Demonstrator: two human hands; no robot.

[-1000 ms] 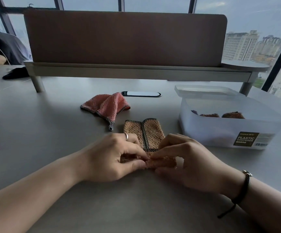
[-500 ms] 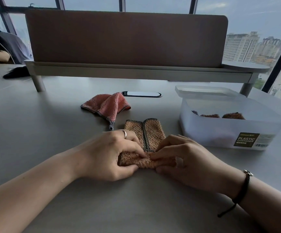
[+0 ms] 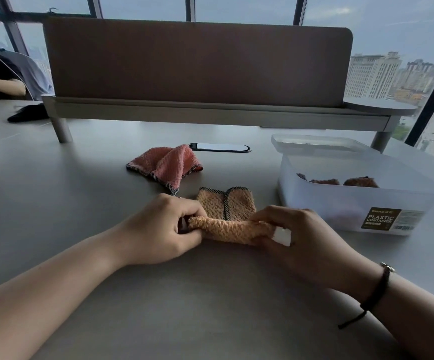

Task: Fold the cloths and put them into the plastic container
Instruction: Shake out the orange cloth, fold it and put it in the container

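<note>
An orange cloth [image 3: 227,203] with dark checked trim lies folded lengthwise on the grey table [image 3: 55,203]. Its near end is raised in a thick fold. My left hand [image 3: 158,229] pinches the left side of that fold and my right hand [image 3: 301,235] pinches the right side. A pink cloth [image 3: 166,165] lies crumpled just behind, to the left. The translucent plastic container [image 3: 340,203] stands open to the right, with folded brown cloths [image 3: 361,181] inside.
The container's lid [image 3: 314,145] rests behind it. A black-rimmed oval plate [image 3: 219,147] sits in the table past the pink cloth. A brown desk divider [image 3: 197,63] on legs spans the back. Another person's arm [image 3: 0,85] and a dark item [image 3: 29,116] are at far left.
Both hands have lifted the cloth's near end off the table and moved apart along it, so the raised fold now shows wider between them.
</note>
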